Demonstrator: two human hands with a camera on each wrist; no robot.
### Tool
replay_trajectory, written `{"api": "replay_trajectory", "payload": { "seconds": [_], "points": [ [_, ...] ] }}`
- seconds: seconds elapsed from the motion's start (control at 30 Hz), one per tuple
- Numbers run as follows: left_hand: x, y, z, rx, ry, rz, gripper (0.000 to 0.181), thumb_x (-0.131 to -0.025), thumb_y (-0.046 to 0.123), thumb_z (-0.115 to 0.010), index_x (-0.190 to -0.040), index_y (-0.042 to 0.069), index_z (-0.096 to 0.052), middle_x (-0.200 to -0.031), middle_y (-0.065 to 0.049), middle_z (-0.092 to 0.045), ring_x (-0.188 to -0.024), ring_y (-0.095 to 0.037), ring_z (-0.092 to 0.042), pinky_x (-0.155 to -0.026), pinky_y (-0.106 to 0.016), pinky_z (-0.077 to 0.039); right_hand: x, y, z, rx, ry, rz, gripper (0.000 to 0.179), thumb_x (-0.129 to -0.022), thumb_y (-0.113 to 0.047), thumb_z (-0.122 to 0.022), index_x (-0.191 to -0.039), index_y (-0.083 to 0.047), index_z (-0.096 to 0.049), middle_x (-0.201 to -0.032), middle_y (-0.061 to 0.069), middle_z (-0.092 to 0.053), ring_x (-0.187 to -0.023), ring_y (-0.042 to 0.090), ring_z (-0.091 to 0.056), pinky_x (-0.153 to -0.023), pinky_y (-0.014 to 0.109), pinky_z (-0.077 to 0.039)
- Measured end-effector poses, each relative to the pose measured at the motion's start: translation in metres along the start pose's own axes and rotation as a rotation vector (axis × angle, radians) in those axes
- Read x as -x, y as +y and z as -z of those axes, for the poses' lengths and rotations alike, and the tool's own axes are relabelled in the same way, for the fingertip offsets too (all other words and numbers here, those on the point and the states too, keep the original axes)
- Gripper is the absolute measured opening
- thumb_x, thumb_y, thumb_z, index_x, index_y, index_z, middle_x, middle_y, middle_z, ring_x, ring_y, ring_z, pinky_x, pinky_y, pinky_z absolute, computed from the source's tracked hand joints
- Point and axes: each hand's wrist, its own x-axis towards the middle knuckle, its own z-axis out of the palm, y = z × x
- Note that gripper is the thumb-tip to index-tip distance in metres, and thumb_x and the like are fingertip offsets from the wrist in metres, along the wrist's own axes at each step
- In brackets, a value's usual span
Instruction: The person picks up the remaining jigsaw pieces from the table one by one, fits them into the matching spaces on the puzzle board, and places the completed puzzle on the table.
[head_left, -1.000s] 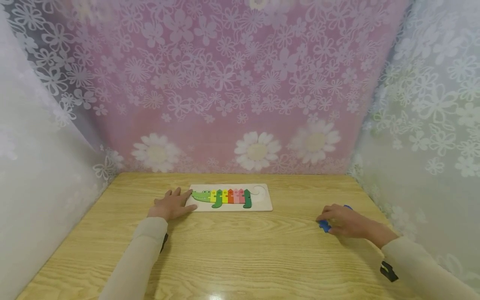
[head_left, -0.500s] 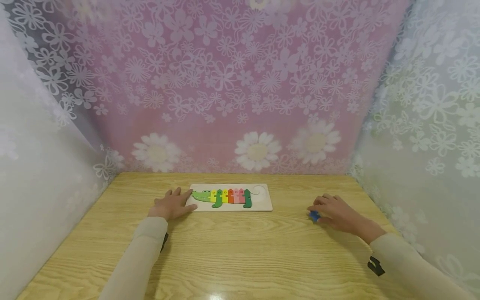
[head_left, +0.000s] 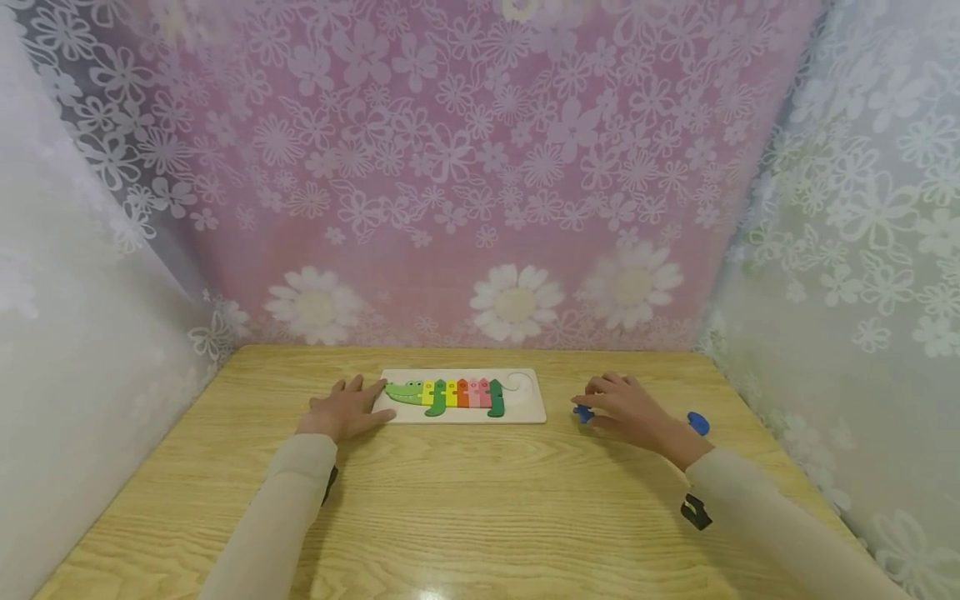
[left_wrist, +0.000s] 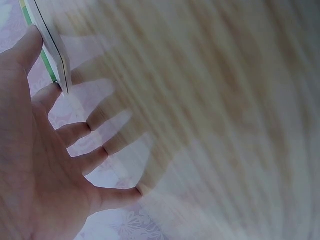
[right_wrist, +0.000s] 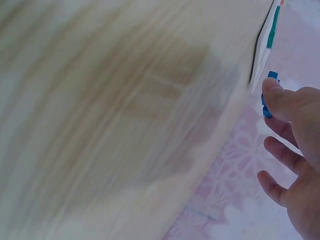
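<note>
A pale wooden puzzle board [head_left: 528,410] lies on the table, with a crocodile of green, yellow, orange and pink pieces [head_left: 453,394] set in it. At its right end a curled tail outline shows bare wood. My left hand [head_left: 343,411] rests at the board's left end, fingers spread; in the left wrist view thumb and forefinger touch the board's edge [left_wrist: 62,82]. To the right of the board, my right hand [head_left: 630,414] pinches a small blue puzzle piece [head_left: 583,413] between thumb and forefinger. The right wrist view shows that blue piece [right_wrist: 273,75] partly covered by the thumb.
A second blue piece [head_left: 698,423], rounded, lies on the wooden table [head_left: 480,508] right of my right wrist. Flowered pink cloth [head_left: 420,208] hangs behind the table, and pale flowered cloth closes in both sides.
My right hand has moved left toward the board with the blue puzzle piece. The rounded blue piece behind it has come into full sight. My left hand has stayed in place.
</note>
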Motion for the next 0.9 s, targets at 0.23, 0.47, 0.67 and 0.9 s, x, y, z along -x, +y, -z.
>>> {"api": "replay_trajectory", "payload": {
  "seconds": [0.23,0.47,0.67,0.9],
  "points": [
    [0.002,0.001,0.001,0.003,0.003,0.001,0.083,-0.1,0.073,-0.041,-0.166,0.026,-0.026,-0.169,-0.026,-0.023,-0.151,-0.06,-0.023,-0.099,-0.09,-0.029,-0.027,-0.012,-0.005,-0.001,0.026,0.011,0.041,-0.082,-0.02,-0.087,-0.122,-0.017,-0.077,-0.107,0.003,-0.068,-0.097,0.023,-0.056,-0.076,0.038,-0.039],
    [0.001,0.0,0.002,0.001,0.003,0.001,0.083,-0.1,0.072,-0.043,-0.165,0.024,-0.028,-0.168,-0.028,-0.024,-0.15,-0.061,-0.023,-0.098,-0.09,-0.03,-0.048,-0.021,-0.012,-0.013,0.013,0.004,0.043,-0.083,-0.02,-0.086,-0.125,-0.017,-0.076,-0.11,0.004,-0.068,-0.1,0.025,-0.055,-0.078,0.043,-0.043],
    [0.001,0.0,0.001,0.0,0.003,0.001,0.082,-0.1,0.072,-0.042,-0.165,0.024,-0.027,-0.168,-0.028,-0.024,-0.151,-0.061,-0.023,-0.099,-0.09,-0.029,-0.06,-0.03,-0.015,0.0,0.013,0.004,0.042,-0.084,-0.022,-0.085,-0.125,-0.017,-0.076,-0.112,0.004,-0.069,-0.104,0.027,-0.058,-0.079,0.044,-0.044],
    [-0.001,0.0,0.0,0.002,0.002,0.002,0.082,-0.1,0.072,-0.043,-0.166,0.025,-0.027,-0.168,-0.027,-0.024,-0.151,-0.061,-0.023,-0.099,-0.09,-0.028,-0.071,-0.036,-0.019,0.006,0.023,0.02,0.041,-0.084,-0.021,-0.085,-0.124,-0.017,-0.076,-0.108,0.004,-0.068,-0.099,0.026,-0.056,-0.075,0.04,-0.042]
  ]
}}
